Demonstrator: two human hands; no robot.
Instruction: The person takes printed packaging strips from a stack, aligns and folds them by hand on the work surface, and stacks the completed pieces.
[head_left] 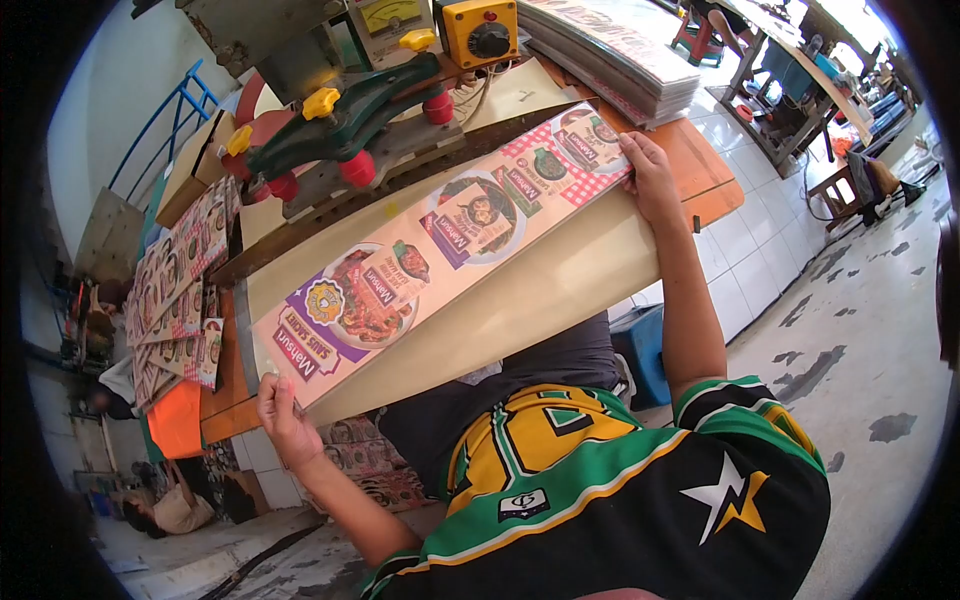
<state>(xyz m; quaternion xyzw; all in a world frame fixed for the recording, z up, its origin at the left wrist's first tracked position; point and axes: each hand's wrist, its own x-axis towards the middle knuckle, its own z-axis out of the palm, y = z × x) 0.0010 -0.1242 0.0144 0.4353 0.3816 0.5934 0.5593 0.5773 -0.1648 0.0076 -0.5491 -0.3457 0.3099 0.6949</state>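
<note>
A long pink printed sheet with pictures of food bowls lies slantwise over the pale work surface. My left hand pinches its near left corner. At the sheet's far right end, my right hand grips the edge beside the red checked print. Just beyond the sheet stands a machine with a dark green clamp bar, yellow knobs and red feet. Whether the sheet is a single layer or several is too small to tell.
Several printed pieces are piled at the left. A stack of sheets lies at the back right, near a yellow control box. A blue bin stands below the table. Other people are in the left background.
</note>
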